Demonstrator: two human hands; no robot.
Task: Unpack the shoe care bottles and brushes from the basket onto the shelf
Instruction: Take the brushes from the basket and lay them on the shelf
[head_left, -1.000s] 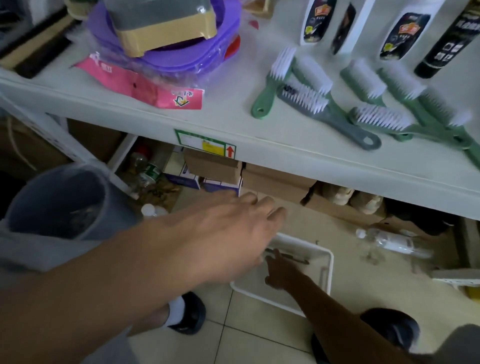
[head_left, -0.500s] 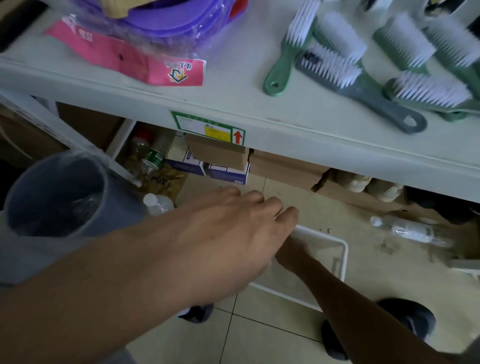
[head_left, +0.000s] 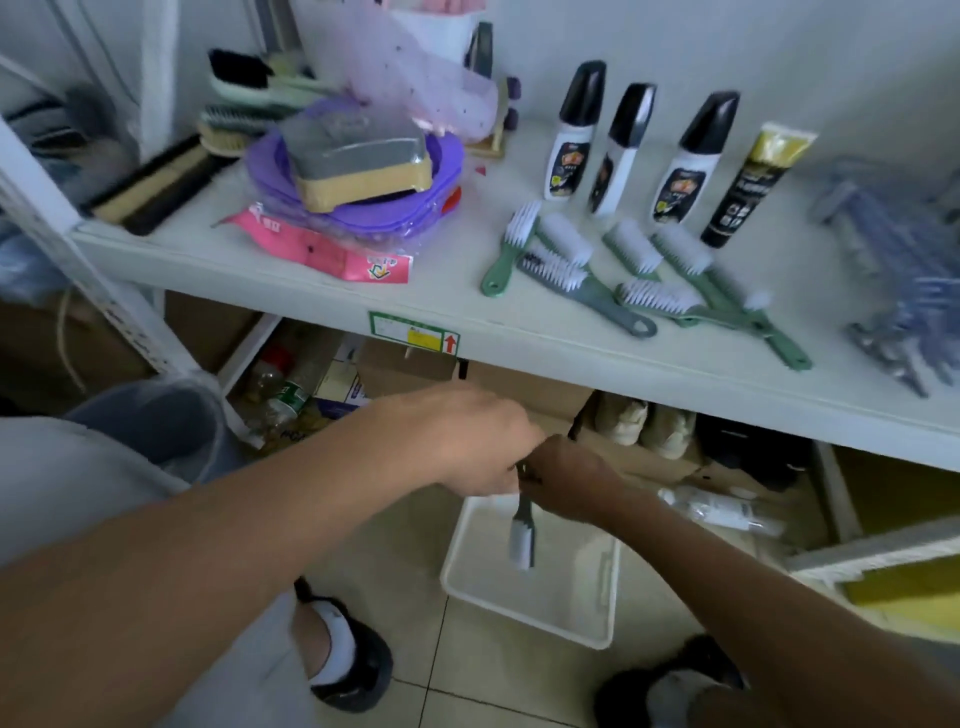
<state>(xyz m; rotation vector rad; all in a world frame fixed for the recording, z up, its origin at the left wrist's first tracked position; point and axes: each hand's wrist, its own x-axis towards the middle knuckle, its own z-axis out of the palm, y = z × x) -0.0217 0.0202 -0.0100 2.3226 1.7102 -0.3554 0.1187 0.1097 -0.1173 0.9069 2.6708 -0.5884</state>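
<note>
Up from the basket (head_left: 567, 590) comes the right grip (head_left: 566, 478), grasping a brush (head_left: 521, 540) by its handle; the left grip (head_left: 467, 441), at its 9 o'clock, is curled, and I cannot tell whether it grasps anything.

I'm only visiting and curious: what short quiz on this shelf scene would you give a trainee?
1. True or false: the grey-handled brush hangs head-down above the white basket.
2. How many white bottles with black caps stand on the shelf?
3. The black tube with the gold top stands: A) left of those bottles, B) right of them, C) in the basket.
Key: 1 true; 2 three; 3 B.
</note>
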